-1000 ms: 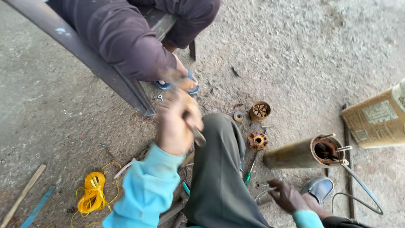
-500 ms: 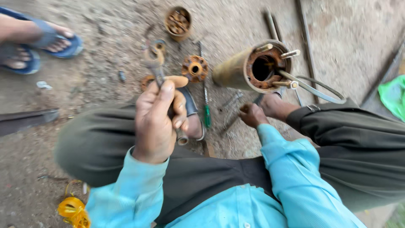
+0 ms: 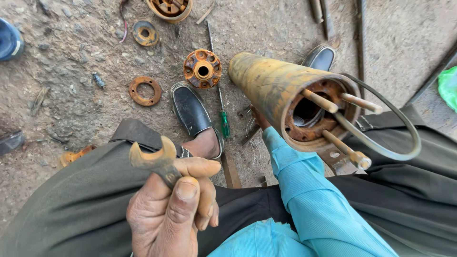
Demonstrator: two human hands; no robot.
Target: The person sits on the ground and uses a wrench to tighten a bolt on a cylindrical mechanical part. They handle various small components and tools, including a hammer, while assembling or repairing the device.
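Here, wrench [image 3: 154,162] in left hand [image 3: 173,214], open end up

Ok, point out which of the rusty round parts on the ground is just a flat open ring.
The flat ring, left of the shoe. Its middle is one wide hole; the others have hubs or ribs.

Open ground left of the flanged disc [image 3: 203,69]; 3 rods [image 3: 320,101] and wire loop [image 3: 392,143] block the cylinder [image 3: 271,85] mouth.

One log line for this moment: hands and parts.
left hand: grips spanner | right hand: hidden behind rusty cylinder | ground: rusty flange, ring, screwdriver
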